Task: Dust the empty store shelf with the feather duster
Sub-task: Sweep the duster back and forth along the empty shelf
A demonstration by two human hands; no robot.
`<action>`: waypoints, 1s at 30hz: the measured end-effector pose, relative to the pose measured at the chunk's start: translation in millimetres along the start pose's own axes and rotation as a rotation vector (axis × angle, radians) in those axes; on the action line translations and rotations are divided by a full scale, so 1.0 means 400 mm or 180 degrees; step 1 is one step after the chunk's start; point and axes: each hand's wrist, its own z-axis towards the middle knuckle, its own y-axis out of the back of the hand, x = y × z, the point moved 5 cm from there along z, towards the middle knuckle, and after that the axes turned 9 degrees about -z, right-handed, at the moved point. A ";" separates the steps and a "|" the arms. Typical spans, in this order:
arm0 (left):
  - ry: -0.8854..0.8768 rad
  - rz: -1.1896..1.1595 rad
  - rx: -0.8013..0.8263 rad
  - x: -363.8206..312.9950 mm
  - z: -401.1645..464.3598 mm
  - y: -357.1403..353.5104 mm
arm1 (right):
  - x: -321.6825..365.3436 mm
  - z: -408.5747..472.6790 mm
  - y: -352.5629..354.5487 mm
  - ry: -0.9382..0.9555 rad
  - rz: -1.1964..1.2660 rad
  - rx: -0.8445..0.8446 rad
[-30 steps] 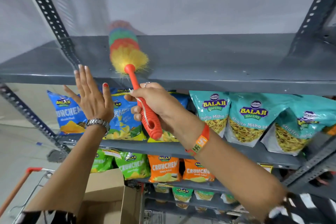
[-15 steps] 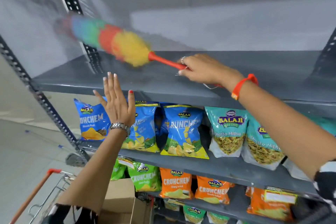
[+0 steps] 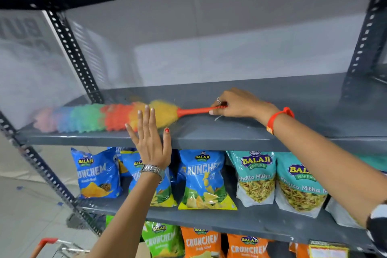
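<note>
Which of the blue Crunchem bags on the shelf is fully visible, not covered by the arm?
The leftmost blue bag, nearest the slotted post; the left arm hides the others partly.

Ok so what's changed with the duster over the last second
The feather duster swung from pointing into the shelf, to raised and angled left, to lying flat along the empty shelf, head toward the left post. The right hand rose from below the shelf edge to above it, gripping the handle throughout. The left hand stays open and raised; snack packets unchanged.

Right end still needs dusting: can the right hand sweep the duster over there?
Probably yes: the right hand holds the duster by its handle, and the shelf to its right lies bare.
</note>
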 end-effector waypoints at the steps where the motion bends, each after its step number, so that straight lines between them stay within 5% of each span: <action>1: 0.0010 -0.0020 -0.0050 0.000 -0.001 -0.004 | -0.014 0.005 -0.002 -0.0028 0.0004 0.0014; 12: 0.0045 0.0006 -0.0288 0.001 -0.004 -0.017 | -0.133 0.148 -0.041 -0.0484 -0.0122 -0.0010; 19: 0.0044 -0.0001 -0.0255 0.004 -0.003 -0.015 | -0.145 0.244 -0.036 -0.0939 -0.0746 -0.0572; 30: 0.0406 0.0364 -0.0331 0.071 0.001 0.028 | -0.038 0.282 -0.048 -0.0540 0.0572 -0.0372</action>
